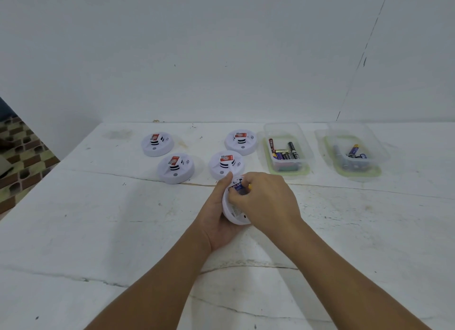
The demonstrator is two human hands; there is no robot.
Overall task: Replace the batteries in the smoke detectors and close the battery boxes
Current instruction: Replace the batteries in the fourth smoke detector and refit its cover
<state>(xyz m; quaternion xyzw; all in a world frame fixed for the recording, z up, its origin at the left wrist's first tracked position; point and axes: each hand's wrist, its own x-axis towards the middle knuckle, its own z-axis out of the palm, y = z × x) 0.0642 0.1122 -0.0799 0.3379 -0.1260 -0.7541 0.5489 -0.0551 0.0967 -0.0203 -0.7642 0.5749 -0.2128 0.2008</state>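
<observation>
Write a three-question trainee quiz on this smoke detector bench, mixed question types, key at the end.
1. True or false: four smoke detectors sit on the table untouched.
2. Which hand cradles the detector being worked on?
3. The right hand's fingers are at: A) a battery in the held detector, B) a tub, C) the wall.

Key
1. True.
2. The left hand, under the held detector.
3. A: the right hand works at the battery; both battery tubs sit apart.

Four smoke detectors (192, 154) crowd the desk (98, 231) just beyond the hands (246, 204), the nearest almost touching them. Two clear tubs (286, 152) of batteries block the far right. The desk's near left and near right lie open for passage.
</observation>
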